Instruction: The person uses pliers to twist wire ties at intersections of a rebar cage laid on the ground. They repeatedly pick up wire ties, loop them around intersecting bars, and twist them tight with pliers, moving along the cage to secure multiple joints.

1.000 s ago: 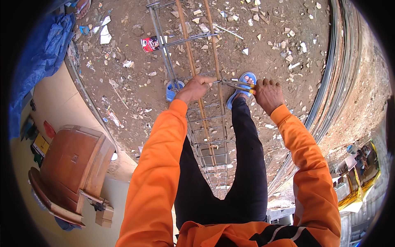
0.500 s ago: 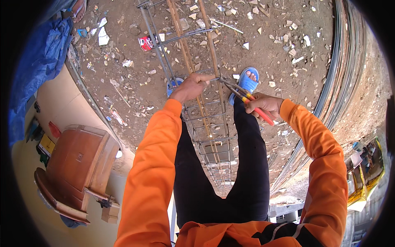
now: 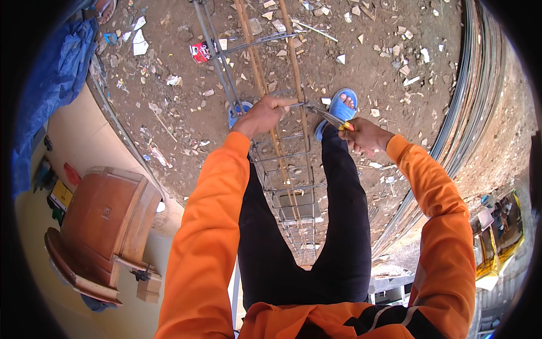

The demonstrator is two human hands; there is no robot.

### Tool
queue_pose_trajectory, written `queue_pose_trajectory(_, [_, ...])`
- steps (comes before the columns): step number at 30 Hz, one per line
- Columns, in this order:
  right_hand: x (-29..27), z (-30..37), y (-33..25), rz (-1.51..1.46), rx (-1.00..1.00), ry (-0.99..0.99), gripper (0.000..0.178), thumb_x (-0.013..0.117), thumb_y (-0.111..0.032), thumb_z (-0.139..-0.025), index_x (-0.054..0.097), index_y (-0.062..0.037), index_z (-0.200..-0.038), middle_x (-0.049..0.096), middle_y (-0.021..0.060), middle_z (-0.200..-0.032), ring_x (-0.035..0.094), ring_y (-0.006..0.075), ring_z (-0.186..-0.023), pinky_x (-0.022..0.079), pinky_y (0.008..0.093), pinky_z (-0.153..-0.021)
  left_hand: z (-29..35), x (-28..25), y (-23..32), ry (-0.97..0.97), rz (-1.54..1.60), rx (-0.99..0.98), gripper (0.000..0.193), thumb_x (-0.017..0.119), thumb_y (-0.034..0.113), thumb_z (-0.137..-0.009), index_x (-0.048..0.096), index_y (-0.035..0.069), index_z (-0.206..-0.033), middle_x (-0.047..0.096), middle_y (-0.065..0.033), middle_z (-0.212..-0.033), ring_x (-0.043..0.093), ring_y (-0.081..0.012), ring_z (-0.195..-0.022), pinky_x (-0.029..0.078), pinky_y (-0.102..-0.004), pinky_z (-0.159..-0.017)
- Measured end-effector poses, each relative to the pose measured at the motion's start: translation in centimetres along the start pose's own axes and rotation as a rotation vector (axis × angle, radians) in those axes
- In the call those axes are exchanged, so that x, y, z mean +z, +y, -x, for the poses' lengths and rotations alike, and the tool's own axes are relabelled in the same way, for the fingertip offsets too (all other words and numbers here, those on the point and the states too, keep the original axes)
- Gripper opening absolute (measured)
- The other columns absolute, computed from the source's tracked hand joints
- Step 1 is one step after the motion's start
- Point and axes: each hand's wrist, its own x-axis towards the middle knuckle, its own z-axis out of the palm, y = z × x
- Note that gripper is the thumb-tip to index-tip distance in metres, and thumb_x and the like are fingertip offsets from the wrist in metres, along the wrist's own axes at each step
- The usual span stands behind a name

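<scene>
Left hand point(image 3: 262, 118): fingers point(image 3: 280, 102) curled; I can't tell on what.
Right hand point(image 3: 366, 137): I'm gripping pliers point(image 3: 334, 118).
Metal cage point(image 3: 292, 59): many rings point(image 3: 296, 188) are on; this corner point(image 3: 303, 104) looks unfinished.

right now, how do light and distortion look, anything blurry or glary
Head view: daylight looks soft, with no strong glare on the pliers; head view: the fisheye seems to bow the steel rod bundle, and the corners go black; head view: the rebar cage looks fairly sharp up top, but its narrowing end between the legs is too fine to read.
</scene>
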Motion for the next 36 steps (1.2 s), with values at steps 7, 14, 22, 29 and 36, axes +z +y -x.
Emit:
queue_pose_trajectory(7, [1.8,0.4,-0.6,0.521,-0.166,0.464,0.024,0.059,-0.016,-0.091,0.06,-0.0005,-0.11,0.063,0.0257,-0.099,0.064,0.0418,-0.09,0.051,0.0484,-0.08,-0.7,0.1,-0.5,0.015,0.001,0.061,0.033,0.053,0.016,-0.099,0.062,0.014,-0.131,0.066,-0.0124,-0.125,0.06,-0.0193,-0.113,0.043,-0.0309,-0.098])
queue_pose_trajectory(14, [-1.6,-3.1,0.6,0.666,-0.204,0.326,0.031,0.062,-0.029,-0.089,0.061,-0.0046,-0.108,0.068,0.0194,-0.087,0.067,0.0391,-0.081,0.053,0.0496,-0.075,-0.7,-0.4,-0.5,-0.058,-0.008,0.021,0.034,0.052,0.017,-0.101,0.06,0.016,-0.134,0.055,-0.0129,-0.14,0.051,-0.0239,-0.128,0.039,-0.0322,-0.106])
queue_pose_trajectory(22, [1.5,-8.1,7.5,0.552,-0.386,0.481,0.034,0.062,-0.037,-0.091,0.062,-0.0085,-0.11,0.068,0.0191,-0.094,0.066,0.0392,-0.079,0.054,0.0473,-0.074,-1.2,0.0,0.3,-0.048,-0.007,0.026,0.033,0.054,0.014,-0.1,0.061,0.013,-0.132,0.058,-0.0102,-0.138,0.052,-0.0189,-0.127,0.038,-0.0312,-0.107])
queue_pose_trajectory(29, [4.6,0.9,-1.0,-1.354,0.121,-0.462,0.019,0.065,-0.02,-0.095,0.061,-0.0021,-0.093,0.062,0.0036,-0.076,0.064,0.0151,-0.059,0.056,0.0284,-0.056,-0.7,0.0,-0.2,-0.019,-0.06,0.094,0.032,0.053,0.013,-0.099,0.063,0.015,-0.13,0.067,-0.0115,-0.119,0.06,-0.0177,-0.108,0.044,-0.0297,-0.096])
queue_pose_trajectory(36, [13.7,-0.8,-12.5,-1.638,0.165,0.142,0.02,0.068,-0.02,-0.092,0.062,-0.0018,-0.1,0.065,0.0049,-0.08,0.065,0.0154,-0.062,0.057,0.0296,-0.057,-1.0,0.1,-0.2,-0.006,-0.059,0.021,0.033,0.053,0.015,-0.1,0.062,0.017,-0.132,0.061,-0.0116,-0.133,0.055,-0.0222,-0.124,0.04,-0.0326,-0.106])
